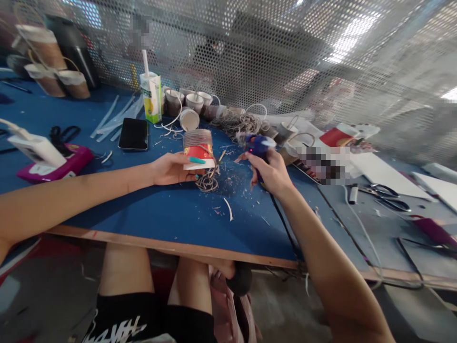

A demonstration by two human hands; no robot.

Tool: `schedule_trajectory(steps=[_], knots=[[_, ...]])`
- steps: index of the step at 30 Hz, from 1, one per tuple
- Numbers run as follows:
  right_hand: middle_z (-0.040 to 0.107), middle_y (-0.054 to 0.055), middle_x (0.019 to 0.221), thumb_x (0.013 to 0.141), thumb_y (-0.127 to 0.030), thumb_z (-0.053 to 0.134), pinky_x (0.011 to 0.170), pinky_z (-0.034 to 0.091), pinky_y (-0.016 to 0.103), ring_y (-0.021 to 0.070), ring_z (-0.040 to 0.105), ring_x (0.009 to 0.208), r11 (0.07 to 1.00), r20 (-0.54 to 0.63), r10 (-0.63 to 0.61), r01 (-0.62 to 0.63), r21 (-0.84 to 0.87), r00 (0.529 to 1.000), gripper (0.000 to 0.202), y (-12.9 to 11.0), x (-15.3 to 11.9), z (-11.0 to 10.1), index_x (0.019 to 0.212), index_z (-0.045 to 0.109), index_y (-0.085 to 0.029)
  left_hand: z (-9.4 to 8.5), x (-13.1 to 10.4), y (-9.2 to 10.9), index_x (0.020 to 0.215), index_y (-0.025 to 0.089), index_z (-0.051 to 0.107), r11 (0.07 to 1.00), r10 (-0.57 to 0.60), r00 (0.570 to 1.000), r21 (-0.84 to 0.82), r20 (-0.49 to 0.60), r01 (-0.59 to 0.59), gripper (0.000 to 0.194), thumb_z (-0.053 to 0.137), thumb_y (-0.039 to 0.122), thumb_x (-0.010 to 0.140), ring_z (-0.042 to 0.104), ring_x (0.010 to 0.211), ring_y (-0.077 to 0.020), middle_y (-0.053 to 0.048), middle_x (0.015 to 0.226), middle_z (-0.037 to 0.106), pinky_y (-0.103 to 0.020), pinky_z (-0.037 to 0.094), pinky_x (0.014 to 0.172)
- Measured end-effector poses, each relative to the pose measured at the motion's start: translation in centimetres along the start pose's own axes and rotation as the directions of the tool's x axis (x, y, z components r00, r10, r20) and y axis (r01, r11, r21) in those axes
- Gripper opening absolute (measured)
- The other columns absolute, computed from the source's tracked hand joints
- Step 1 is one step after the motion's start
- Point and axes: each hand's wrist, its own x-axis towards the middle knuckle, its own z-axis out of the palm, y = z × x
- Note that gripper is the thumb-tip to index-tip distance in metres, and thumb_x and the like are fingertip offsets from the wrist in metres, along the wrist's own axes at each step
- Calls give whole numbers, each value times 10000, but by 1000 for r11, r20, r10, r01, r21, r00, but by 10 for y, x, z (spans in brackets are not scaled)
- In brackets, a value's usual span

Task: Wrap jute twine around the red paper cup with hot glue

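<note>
My left hand (pixel 173 168) grips a red and white paper cup (pixel 198 151), tilted, its upper end wound with rows of grey-brown cord. Loose cord (pixel 207 182) hangs in loops below the cup onto the blue table. To the right, my right hand (pixel 269 167) is wrapped round a blue glue gun (pixel 257 146) with a small red light and a black cable. Its nozzle is blurred and stands apart from the cup, toward the cord heap behind.
Behind lie a tangled cord heap (pixel 243 123), several small cups (pixel 194 101) and a drink carton (pixel 153 97). A phone (pixel 133 134) and a purple power strip (pixel 53 162) lie left; scissors (pixel 387 196) right. A perforated metal screen (pixel 228 52) bounds the back.
</note>
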Motion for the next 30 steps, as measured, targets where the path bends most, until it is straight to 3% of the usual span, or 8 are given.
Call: schedule_trajectory(steps=[3,6,10,18,27,30], knots=[[512,-63,459,771,-534,807,378,488,331,137,471,328,961,-47,-52,63,271,998,353,-8,-10,5,791,614,-239,-1,1,-1,1147,153,732,999,-16,1000,30,-17,17,363,772,284,810,752,958,-169,-64,1049,813,-254,582,832],[540,-42,445,763,-561,841,394,534,342,138,500,335,925,9,-81,72,372,997,382,-11,-18,8,702,642,-241,-1,0,0,1162,154,726,998,-23,999,62,-34,25,366,752,320,837,742,965,-165,-67,1084,807,-257,582,834],[560,-6,453,753,-591,841,332,471,303,129,500,349,947,63,-65,42,317,996,448,-8,-22,12,581,636,-232,-1,1,0,1158,154,735,997,-19,999,72,-45,23,354,746,332,852,733,966,-171,-76,1091,805,-266,579,837],[650,-12,530,709,-434,851,291,429,263,92,457,314,943,95,-43,9,332,995,303,-6,-23,21,631,658,-215,5,1,0,1086,168,752,1000,-13,998,14,-57,14,298,811,273,814,740,860,-147,-49,977,815,-232,588,754],[517,-53,438,757,-355,757,366,512,260,90,442,346,965,81,-8,-14,260,997,262,-16,-31,18,610,581,-228,6,2,0,1063,161,757,1000,-15,998,-3,-63,15,327,862,249,765,738,853,-150,-45,942,811,-247,589,760],[498,-63,423,738,-352,774,347,487,253,92,437,342,963,85,-9,-15,270,996,271,-17,-32,18,613,566,-232,6,2,-1,1052,164,760,1000,-14,998,4,-56,14,352,893,264,742,741,847,-144,-34,928,811,-240,590,754]])
